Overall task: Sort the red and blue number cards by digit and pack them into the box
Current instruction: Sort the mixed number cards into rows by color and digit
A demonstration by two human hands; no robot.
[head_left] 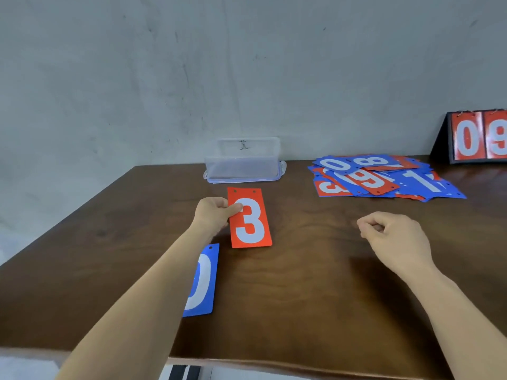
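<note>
The left hand pinched the left edge of a red rectangular card with a white 3, held over the dark brown wooden tabletop just in front of the clear plastic box, which stood by the grey wall. The right hand was curled into a loose fist, holding nothing. The left forearm partly hid a blue card with a white 0. A loose pile of red and blue number cards lay far right, near a black flip scoreboard.
</note>
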